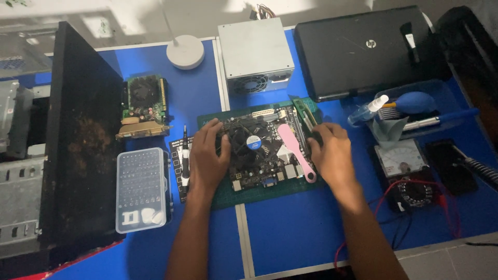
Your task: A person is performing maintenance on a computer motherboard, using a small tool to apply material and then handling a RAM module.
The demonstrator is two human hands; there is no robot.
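Head camera, steeply down, near desk [290, 228]

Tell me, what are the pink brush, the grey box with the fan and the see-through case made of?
The pink brush looks like smooth plastic: even colour, soft shine. The grey box looks like bare sheet metal: dull silver, flat folded sides, a fan grille. The see-through case seems to be clear hard plastic, since rows of small bits show through its lid.
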